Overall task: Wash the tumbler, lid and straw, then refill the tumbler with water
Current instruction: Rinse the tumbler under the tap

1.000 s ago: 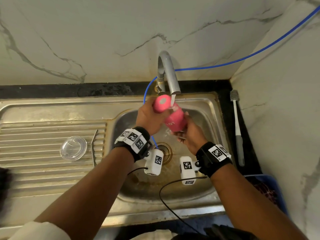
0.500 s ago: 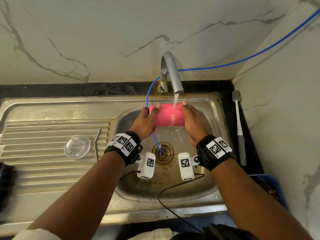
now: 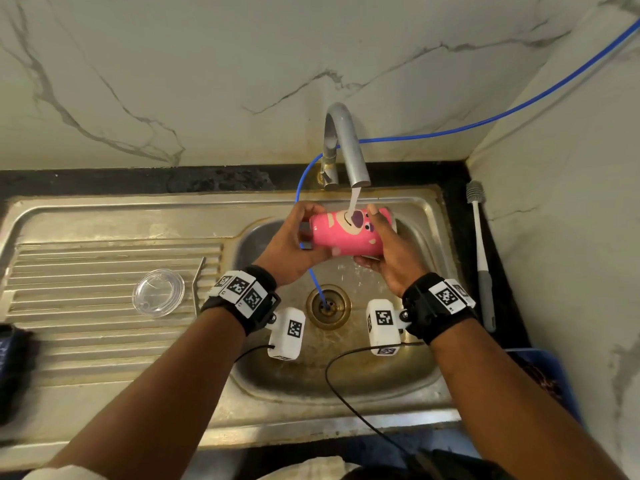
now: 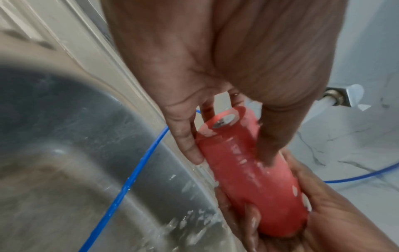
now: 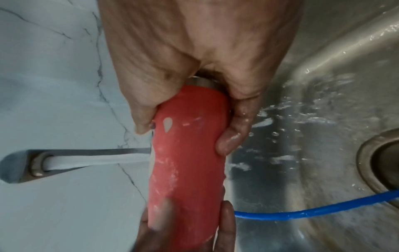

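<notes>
1. 2 hands hold the pink tumbler (image 3: 348, 233) on its side above the sink basin (image 3: 408, 372), directly under the faucet (image 3: 348, 147), so the running water (image 3: 354, 200) lands on its printed outer wall.
2. Left hand (image 3: 291, 244) curls its fingers around the base end, where the left wrist view shows a metal disc on the bottom; this grip likely lets the cup be rolled under the stream.
3. Right hand (image 3: 388, 251) wraps the mouth end, thumb over the top and fingers beneath, with the steel rim against the palm in the right wrist view. I judge it steadies and rubs the wall.
4. Holding it over the basin keeps runoff falling toward the drain (image 3: 328, 306), where a blue hose (image 3: 313, 277) also ends.
5. Clear lid (image 3: 158, 292) and bent metal straw (image 3: 198, 285) lie side by side on the ribbed drainboard (image 3: 86, 341), well apart from the water, so I judge both are waiting their turn.
6. 1 bottle brush (image 3: 479, 237) lies on the dark counter strip right of the sink, within reach for the inside.
7. Refilling looks some way off.
</notes>
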Demonstrator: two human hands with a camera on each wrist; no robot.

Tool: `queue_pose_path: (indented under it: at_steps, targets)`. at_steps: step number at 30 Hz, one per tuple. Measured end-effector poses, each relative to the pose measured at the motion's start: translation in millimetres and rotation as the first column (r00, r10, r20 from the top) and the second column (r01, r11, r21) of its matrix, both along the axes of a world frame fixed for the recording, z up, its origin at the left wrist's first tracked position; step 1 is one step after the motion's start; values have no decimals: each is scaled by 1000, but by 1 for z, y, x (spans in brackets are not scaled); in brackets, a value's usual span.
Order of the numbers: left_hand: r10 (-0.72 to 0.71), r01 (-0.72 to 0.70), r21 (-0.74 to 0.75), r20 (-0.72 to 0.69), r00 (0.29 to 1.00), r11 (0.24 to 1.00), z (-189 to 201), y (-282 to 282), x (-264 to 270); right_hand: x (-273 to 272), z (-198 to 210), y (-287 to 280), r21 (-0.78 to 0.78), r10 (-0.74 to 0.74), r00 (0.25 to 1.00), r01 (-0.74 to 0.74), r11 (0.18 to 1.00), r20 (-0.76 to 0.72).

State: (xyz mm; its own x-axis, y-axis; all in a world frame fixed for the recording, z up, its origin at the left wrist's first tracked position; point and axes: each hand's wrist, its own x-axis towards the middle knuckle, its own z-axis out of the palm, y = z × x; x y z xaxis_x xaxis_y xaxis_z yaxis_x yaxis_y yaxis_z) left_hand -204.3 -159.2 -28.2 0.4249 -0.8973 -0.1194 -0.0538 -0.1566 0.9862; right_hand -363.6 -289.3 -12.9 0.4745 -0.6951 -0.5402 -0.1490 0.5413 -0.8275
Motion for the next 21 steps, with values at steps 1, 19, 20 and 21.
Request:
queue_pose_path:
  at_steps: [1,19,20,21]
  targets:
    - [25,-20,55,-88,996,998,0,-2,-1,0,1,0,-56,25,1000,-25,998,-2]
    - [122,-93,-118,273,954,989,5,-10,-2,4,-3,-2,216,100,994,-107,970,43]
    - [127,-111,-78,246,961,991,4,-11,-4,4,-1,-2,174,76,997,-80,982,28]
    - [139,-138,-13,167,976,990,3,-13,-5,3,0,-2,102,57,998,-57,993,8]
